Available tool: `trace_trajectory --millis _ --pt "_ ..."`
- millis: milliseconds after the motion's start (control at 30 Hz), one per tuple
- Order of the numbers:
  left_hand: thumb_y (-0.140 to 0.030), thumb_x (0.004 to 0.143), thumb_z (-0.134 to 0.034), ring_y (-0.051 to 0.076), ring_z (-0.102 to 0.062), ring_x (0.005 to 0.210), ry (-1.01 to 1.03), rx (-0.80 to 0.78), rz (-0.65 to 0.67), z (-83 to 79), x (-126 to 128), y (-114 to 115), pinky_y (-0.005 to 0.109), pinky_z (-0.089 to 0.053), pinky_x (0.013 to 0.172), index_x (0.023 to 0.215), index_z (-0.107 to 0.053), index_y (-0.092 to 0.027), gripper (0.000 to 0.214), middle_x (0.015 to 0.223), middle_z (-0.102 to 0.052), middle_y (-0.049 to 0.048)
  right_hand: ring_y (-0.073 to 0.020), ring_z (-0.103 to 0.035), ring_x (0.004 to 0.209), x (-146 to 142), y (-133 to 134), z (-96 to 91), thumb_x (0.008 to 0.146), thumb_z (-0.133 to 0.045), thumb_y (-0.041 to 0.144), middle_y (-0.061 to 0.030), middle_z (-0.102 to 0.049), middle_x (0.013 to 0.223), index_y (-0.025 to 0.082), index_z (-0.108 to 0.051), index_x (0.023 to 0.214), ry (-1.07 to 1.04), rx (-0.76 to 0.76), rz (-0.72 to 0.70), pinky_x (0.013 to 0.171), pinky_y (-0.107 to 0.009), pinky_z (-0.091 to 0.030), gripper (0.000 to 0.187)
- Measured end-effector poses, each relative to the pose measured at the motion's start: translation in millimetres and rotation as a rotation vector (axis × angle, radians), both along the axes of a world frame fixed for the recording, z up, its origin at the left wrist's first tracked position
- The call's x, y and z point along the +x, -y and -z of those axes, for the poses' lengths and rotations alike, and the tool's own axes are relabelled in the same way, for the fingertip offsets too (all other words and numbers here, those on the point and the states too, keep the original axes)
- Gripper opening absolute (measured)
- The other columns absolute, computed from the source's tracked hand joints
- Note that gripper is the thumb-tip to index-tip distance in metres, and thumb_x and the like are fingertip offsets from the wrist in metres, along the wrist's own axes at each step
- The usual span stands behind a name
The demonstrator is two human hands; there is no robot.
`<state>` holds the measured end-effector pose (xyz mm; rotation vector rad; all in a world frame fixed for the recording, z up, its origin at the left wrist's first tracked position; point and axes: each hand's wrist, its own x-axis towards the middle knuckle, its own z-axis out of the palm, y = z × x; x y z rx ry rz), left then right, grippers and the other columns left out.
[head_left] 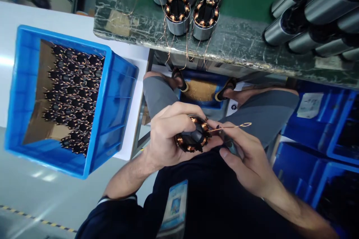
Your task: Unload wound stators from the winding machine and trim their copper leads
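My left hand (165, 134) is closed around a motor stator (193, 136), a round black core with copper windings. Its open end faces up towards me. A twisted copper wire with a small loop at its end (246, 124) sticks out from the stator to the right, passing over the fingers of my right hand (249, 155). That hand is curled around a small grey-green tool (231, 145), mostly hidden by the fingers, so its kind cannot be made out. The right fingertips are close against the stator's side.
Several wound stators (178, 15) with loose wire ends stand at the edge of the green worktable (241, 37). Metal cylinders (280, 30) lie at its right. On the left, a blue crate (114, 93) holds rows of wound parts (75, 97). Other blue bins (297, 157) stand right.
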<state>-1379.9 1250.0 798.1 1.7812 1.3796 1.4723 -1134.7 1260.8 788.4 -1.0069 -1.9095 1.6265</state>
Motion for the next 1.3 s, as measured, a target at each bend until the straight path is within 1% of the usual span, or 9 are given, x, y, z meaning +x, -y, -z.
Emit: trace_trajectory --millis 300,500,600,767,833,933,1067,1200,1300 --pt "-0.040 0.089 -0.099 0.017 -0.078 0.075 -0.005 -0.010 -0.013 -2.8 4 6 0.033 -0.064 0.065 0.083 -0.060 -0.025 0.042 0.099 -0.083 0.0006 -0.0282 -0.078 0.131 -3 7 0.8 0.105 -0.068 0.020 -0.0016 -0.079 0.150 0.042 -0.064 0.166 0.028 0.073 0.071 0.103 -0.038 -0.066 0.065" --pt "-0.046 0.087 -0.101 0.018 -0.080 0.085 -0.102 -0.099 -0.110 27.5 3 15 0.033 -0.063 0.071 0.090 -0.060 -0.026 0.046 0.104 -0.083 0.0020 -0.0231 -0.084 0.112 -16 -8 25.4 0.106 -0.072 0.020 -0.0020 -0.085 0.135 0.030 -0.079 0.147 0.049 0.047 0.083 0.108 -0.037 -0.064 0.043" --pt "-0.044 0.089 -0.099 0.019 -0.081 0.092 -0.142 -0.146 -0.125 50.8 1 21 0.033 -0.063 0.077 0.102 -0.059 -0.027 0.045 0.107 -0.083 0.0026 -0.0225 -0.083 0.103 -18 -16 47.1 0.107 -0.073 0.029 -0.0024 -0.087 0.118 0.027 -0.085 0.136 0.118 -0.083 0.074 0.106 -0.038 -0.063 0.032" --pt "-0.046 0.089 -0.100 0.020 -0.084 0.096 -0.079 -0.161 0.062 69.2 0 26 0.037 -0.063 0.088 0.110 -0.058 -0.027 0.050 0.110 -0.085 0.0026 -0.0132 -0.062 0.061 -15 -21 69.4 0.111 -0.067 0.056 0.0003 -0.075 0.086 0.022 -0.081 0.133 -0.112 -0.639 -0.018 0.060 -0.026 -0.053 0.043" --pt "-0.052 0.090 -0.098 0.021 -0.084 0.099 -0.126 -0.110 0.195 68.3 1 23 0.040 -0.062 0.098 0.105 -0.060 -0.027 0.048 0.108 -0.086 0.0005 -0.0138 -0.061 0.064 -18 -23 68.2 0.106 -0.071 0.065 -0.0012 -0.074 0.089 0.020 -0.080 0.120 -0.246 -0.814 -0.073 0.056 -0.026 -0.050 0.048" --pt "-0.055 0.097 -0.090 0.024 -0.079 0.117 -0.316 -0.107 0.329 54.3 3 23 0.045 -0.055 0.119 0.110 -0.066 -0.028 0.038 0.115 -0.087 0.0000 -0.0152 -0.061 0.072 -20 -25 62.7 0.093 -0.087 0.063 -0.0001 -0.068 0.086 0.020 -0.076 0.098 -0.278 -0.848 -0.111 0.062 -0.026 -0.053 0.044" --pt "-0.057 0.096 -0.091 0.033 -0.060 0.149 -0.459 -0.226 0.267 14.8 -4 36 0.055 -0.042 0.134 0.141 -0.066 -0.025 0.060 0.152 -0.074 0.0127 -0.0135 -0.058 0.069 -6 -24 62.1 0.091 -0.091 0.050 0.0025 -0.067 0.087 0.023 -0.077 0.119 -0.267 -0.779 -0.013 0.062 -0.025 -0.053 0.041" --pt "-0.065 0.090 -0.092 0.034 -0.067 0.137 -0.102 -0.559 0.194 3.0 -20 46 0.052 -0.054 0.121 0.143 -0.066 -0.025 0.072 0.144 -0.073 0.0135 -0.0173 -0.072 0.083 14 -20 59.1 0.080 -0.103 0.032 -0.0037 -0.080 0.115 0.028 -0.073 0.133 -0.184 -0.532 0.125 0.077 -0.030 -0.061 0.061" --pt "-0.074 0.096 -0.081 0.033 -0.077 0.125 0.545 -0.969 0.502 22.8 -15 37 0.049 -0.061 0.112 0.140 -0.070 -0.025 0.066 0.135 -0.079 0.0119 -0.0304 -0.080 0.115 14 -20 49.5 0.078 -0.103 0.028 -0.0107 -0.078 0.143 0.030 -0.073 0.124 -0.213 -0.324 0.080 0.091 -0.040 -0.066 0.055"
